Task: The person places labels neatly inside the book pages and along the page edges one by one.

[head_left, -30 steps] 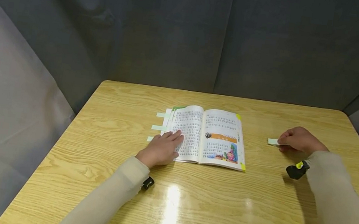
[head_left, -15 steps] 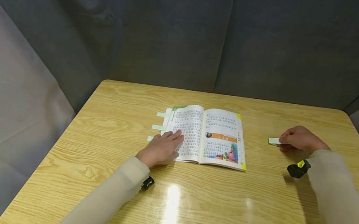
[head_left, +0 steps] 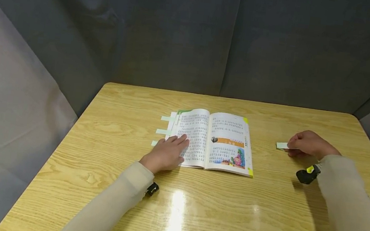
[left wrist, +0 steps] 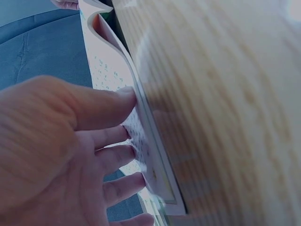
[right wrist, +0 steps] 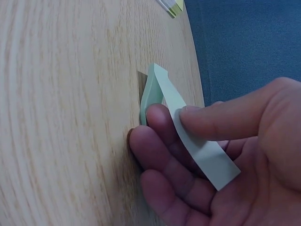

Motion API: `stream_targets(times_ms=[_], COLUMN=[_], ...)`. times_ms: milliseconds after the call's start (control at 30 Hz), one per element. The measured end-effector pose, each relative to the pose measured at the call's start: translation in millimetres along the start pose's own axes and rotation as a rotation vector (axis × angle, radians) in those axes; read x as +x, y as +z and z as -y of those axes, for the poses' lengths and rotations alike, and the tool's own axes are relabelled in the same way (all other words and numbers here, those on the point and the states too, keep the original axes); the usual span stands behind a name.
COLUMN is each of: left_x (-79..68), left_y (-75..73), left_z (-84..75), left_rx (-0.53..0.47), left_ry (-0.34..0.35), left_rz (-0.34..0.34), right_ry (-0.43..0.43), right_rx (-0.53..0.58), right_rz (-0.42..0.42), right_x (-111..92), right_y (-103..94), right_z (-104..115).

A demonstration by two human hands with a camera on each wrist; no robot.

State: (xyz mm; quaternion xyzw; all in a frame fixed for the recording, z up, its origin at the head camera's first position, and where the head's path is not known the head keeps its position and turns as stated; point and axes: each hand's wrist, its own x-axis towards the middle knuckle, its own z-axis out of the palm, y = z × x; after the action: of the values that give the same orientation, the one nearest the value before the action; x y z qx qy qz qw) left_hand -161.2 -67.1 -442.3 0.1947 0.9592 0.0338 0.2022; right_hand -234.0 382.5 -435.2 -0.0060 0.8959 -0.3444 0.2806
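Note:
An open book (head_left: 214, 143) with printed text and a small coloured picture lies on the wooden table. My left hand (head_left: 166, 154) rests with fingers spread on its left page, near the lower edge. To the right of the book, my right hand (head_left: 309, 144) is at a small pad of pale green sticky notes (right wrist: 149, 96). In the right wrist view, the top sticky note (right wrist: 211, 162) is bent up from the pad, still joined at its far end. My thumb presses that note against my fingers, and the fingertips reach beside the pad.
Several pale green tabs (head_left: 163, 131) stick out from the book's left edge. The wooden table (head_left: 228, 215) ends at a dark cloth backdrop (head_left: 181, 33) behind. A lighter grey cloth (head_left: 3, 107) hangs on the left.

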Motion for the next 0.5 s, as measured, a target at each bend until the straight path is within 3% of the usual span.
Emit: stream_targets(times_ms=[500], left_x=[-1.1], left_y=[-0.4], left_z=[-2.7], left_rx=[0.002], left_ry=[0.002], left_rz=[-0.014], right_ry=[-0.057], right_rx=[0.054], right_rz=[-0.015], right_x=[-6.7], right_y=[0.7], right_z=[-5.5])
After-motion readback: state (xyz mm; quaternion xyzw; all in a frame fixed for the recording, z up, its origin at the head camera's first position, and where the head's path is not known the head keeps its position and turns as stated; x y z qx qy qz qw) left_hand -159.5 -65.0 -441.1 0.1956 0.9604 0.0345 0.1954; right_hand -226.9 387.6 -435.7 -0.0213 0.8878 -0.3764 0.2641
